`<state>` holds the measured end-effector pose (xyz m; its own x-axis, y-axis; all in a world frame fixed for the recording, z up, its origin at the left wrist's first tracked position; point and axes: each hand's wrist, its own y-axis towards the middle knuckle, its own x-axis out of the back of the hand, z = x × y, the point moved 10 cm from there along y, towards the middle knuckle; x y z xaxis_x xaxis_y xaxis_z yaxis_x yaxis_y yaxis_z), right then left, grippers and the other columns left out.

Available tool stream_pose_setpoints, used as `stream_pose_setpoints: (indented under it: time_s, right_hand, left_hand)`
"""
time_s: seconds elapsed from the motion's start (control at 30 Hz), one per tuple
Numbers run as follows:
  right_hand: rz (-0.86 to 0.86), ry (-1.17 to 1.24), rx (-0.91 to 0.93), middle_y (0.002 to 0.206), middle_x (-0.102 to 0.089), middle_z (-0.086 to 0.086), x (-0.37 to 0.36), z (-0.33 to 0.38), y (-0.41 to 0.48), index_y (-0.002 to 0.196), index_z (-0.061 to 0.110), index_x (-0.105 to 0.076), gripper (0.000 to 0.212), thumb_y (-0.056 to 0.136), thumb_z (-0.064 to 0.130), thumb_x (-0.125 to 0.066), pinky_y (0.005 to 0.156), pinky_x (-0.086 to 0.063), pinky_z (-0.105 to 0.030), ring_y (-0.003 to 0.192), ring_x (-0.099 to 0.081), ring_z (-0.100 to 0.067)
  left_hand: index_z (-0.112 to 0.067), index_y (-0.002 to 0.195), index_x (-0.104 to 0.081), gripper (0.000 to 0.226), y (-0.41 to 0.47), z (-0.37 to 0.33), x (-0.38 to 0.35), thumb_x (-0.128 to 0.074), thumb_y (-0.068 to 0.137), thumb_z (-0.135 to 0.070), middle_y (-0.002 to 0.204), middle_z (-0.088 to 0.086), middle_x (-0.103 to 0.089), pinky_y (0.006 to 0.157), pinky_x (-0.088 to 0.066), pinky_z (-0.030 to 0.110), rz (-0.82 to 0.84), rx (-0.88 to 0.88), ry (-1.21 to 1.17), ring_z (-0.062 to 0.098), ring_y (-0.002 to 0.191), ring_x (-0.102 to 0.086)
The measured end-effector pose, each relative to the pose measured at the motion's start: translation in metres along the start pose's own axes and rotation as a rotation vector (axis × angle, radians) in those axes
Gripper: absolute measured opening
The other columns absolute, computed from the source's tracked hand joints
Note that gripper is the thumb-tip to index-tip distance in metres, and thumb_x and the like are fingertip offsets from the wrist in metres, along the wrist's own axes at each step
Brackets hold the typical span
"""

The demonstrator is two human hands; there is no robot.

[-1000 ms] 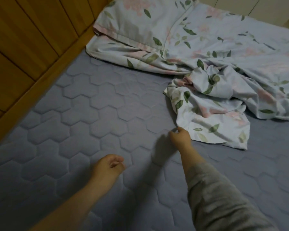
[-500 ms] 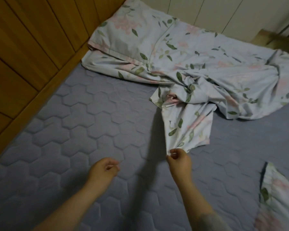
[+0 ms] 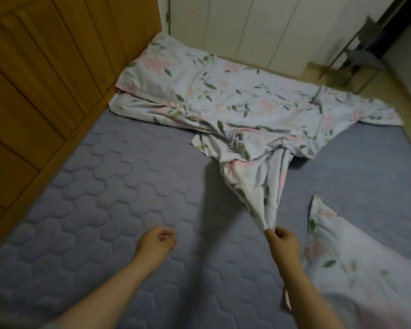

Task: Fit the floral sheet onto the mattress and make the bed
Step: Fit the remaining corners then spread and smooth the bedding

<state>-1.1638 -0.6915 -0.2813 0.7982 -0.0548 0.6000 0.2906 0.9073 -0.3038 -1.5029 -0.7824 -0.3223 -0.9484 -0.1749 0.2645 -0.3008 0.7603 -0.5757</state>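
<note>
The floral sheet [image 3: 259,110] lies bunched across the far half of the grey-blue quilted mattress [image 3: 119,186]. One corner of it is drawn out into a taut strip toward me. My right hand [image 3: 281,241] pinches the tip of that strip between thumb and fingers, just above the mattress. My left hand [image 3: 157,243] hovers to the left with its fingers loosely curled and holds nothing. A floral pillow [image 3: 161,70] lies at the far left corner, on top of the sheet.
A wooden panelled wall [image 3: 45,79] runs along the mattress's left side. White cabinet doors [image 3: 247,27] stand behind the far end. A second floral pillow [image 3: 356,262] lies near my right arm. Bare floor and a metal frame [image 3: 356,55] show at far right.
My right hand has drawn the sheet's corner toward me, stretching it from a crumpled heap into a narrow strip. The view has pulled back. My left hand stays loosely curled.
</note>
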Motion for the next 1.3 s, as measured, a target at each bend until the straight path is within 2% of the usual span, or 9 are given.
stream_pose_setpoints:
  time_s: [0.27,0.57,0.73,0.8,0.9,1.0,1.07,1.17,1.3]
  right_hand:
    - [-0.231,-0.101,-0.068,0.052,-0.034,-0.009,0.125,-0.038,-0.069,0.057,0.008,-0.041,0.033,0.084,0.013,-0.059,0.051,-0.023,-0.03,0.05,-0.033,-0.022]
    - [-0.12,-0.224,-0.12,0.049,-0.027,-0.004,0.155,-0.09,-0.067,0.054,0.012,-0.03,0.041,0.081,0.01,-0.061,0.049,-0.018,-0.029,0.046,-0.027,-0.018]
    - [-0.103,-0.268,-0.179,0.044,-0.028,-0.001,0.179,-0.15,-0.045,0.052,0.01,-0.034,0.039,0.081,0.007,-0.06,0.046,-0.018,-0.027,0.042,-0.028,-0.018]
    - [-0.097,-0.295,-0.208,0.047,-0.036,-0.004,0.186,-0.169,-0.032,0.055,0.007,-0.043,0.033,0.083,0.008,-0.059,0.047,-0.025,-0.029,0.044,-0.035,-0.02]
    - [-0.042,-0.318,-0.245,0.077,-0.058,-0.015,0.178,-0.183,-0.012,0.089,-0.002,-0.061,0.014,0.086,0.012,-0.058,0.06,-0.04,-0.032,0.067,-0.052,-0.028]
    - [0.042,-0.347,-0.206,0.115,-0.058,-0.024,0.146,-0.184,0.008,0.125,-0.002,-0.052,0.045,0.086,0.02,-0.061,0.082,-0.047,-0.037,0.101,-0.058,-0.037]
    - [0.132,-0.361,-0.146,0.122,-0.058,-0.022,0.113,-0.174,0.019,0.129,0.002,-0.05,0.049,0.086,0.021,-0.061,0.09,-0.045,-0.036,0.109,-0.057,-0.036]
    - [0.251,-0.388,-0.076,0.119,-0.058,-0.019,0.063,-0.157,0.031,0.122,0.004,-0.057,0.041,0.083,0.016,-0.06,0.086,-0.046,-0.034,0.105,-0.058,-0.035]
    - [0.397,-0.434,0.039,0.115,-0.061,-0.014,-0.002,-0.141,0.041,0.125,0.012,-0.057,0.046,0.079,0.022,-0.061,0.085,-0.048,-0.034,0.101,-0.06,-0.032]
  left_hand:
    - [-0.023,0.074,-0.059,0.021,-0.077,-0.03,-0.043,-0.058,0.084,-0.004,0.085,0.013,-0.07,0.073,-0.048,0.03,0.116,-0.123,0.098,0.025,0.079,-0.064]
    - [-0.024,0.074,-0.061,0.02,-0.099,-0.021,-0.106,-0.062,0.082,-0.006,0.081,0.013,-0.069,0.068,-0.045,0.027,0.149,-0.12,0.183,0.024,0.075,-0.064]
    - [-0.009,0.091,-0.067,0.01,-0.09,-0.016,-0.147,-0.061,0.083,-0.006,0.079,0.009,-0.068,0.067,-0.046,0.024,0.098,-0.074,0.226,0.021,0.073,-0.063]
    - [-0.009,0.092,-0.066,0.011,-0.088,-0.015,-0.163,-0.06,0.084,-0.006,0.076,0.007,-0.066,0.066,-0.045,0.023,0.086,-0.056,0.245,0.02,0.071,-0.063]
    - [-0.013,0.087,-0.066,0.008,-0.08,-0.011,-0.183,-0.062,0.082,-0.009,0.074,0.006,-0.067,0.07,-0.049,0.027,0.069,-0.019,0.265,0.023,0.075,-0.065]
    - [-0.021,0.079,-0.064,0.011,-0.071,-0.003,-0.189,-0.063,0.08,-0.01,0.077,0.007,-0.069,0.075,-0.051,0.032,0.039,0.021,0.265,0.025,0.079,-0.066]
    - [-0.02,0.08,-0.063,0.012,-0.065,0.004,-0.188,-0.061,0.081,-0.008,0.076,0.006,-0.068,0.074,-0.051,0.032,0.02,0.045,0.251,0.025,0.079,-0.065]
    - [-0.017,0.085,-0.063,0.006,-0.051,0.016,-0.181,-0.061,0.081,-0.013,0.077,0.006,-0.068,0.074,-0.05,0.031,0.011,0.076,0.242,0.024,0.08,-0.065]
    - [-0.025,0.074,-0.061,0.016,-0.024,0.045,-0.167,-0.053,0.061,-0.029,0.078,0.009,-0.071,0.072,-0.051,0.035,-0.015,0.13,0.23,0.028,0.081,-0.067]
